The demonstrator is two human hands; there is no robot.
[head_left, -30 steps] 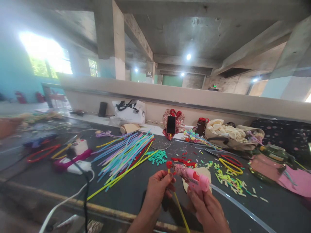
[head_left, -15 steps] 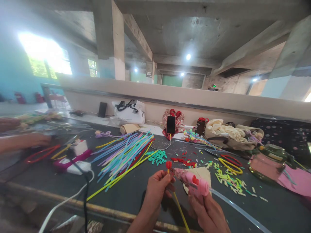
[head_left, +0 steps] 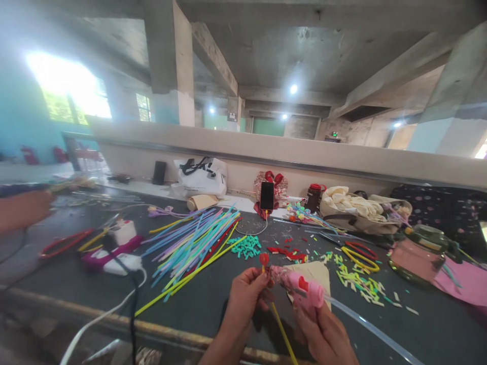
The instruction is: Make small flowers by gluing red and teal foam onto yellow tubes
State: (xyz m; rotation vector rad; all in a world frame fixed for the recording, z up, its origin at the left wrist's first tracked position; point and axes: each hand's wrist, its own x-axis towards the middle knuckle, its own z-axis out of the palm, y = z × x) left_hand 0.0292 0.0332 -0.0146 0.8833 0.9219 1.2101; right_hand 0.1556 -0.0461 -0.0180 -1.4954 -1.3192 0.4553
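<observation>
Between thumb and fingers, my left hand (head_left: 245, 296) pinches a yellow straw-like stem (head_left: 283, 332) just below a small red piece (head_left: 264, 259) at its top. The stem slants down toward the bottom edge. My right hand (head_left: 323, 327) is wrapped round a pink hot glue gun (head_left: 304, 288), its nozzle pointing left, close by the red piece; whether they touch I cannot tell. A long clear glue stick (head_left: 375, 332) sticks out of the gun's back. Under the gun lies a beige sheet (head_left: 319, 276).
Coloured stems (head_left: 198, 248) lie in a pile at left. Cut teal pieces (head_left: 246, 247), red pieces (head_left: 285, 252) and yellow-green pieces (head_left: 359, 281) are scattered ahead. Scissors (head_left: 359, 256) and a glass jug (head_left: 416, 253) are at right, a power strip (head_left: 114, 256) at left. Another person's arm (head_left: 25, 210) reaches in at far left.
The glue gun has tilted and shifted slightly, while my left hand keeps its place on the stem. The other person's arm at far left has drawn back leftward.
</observation>
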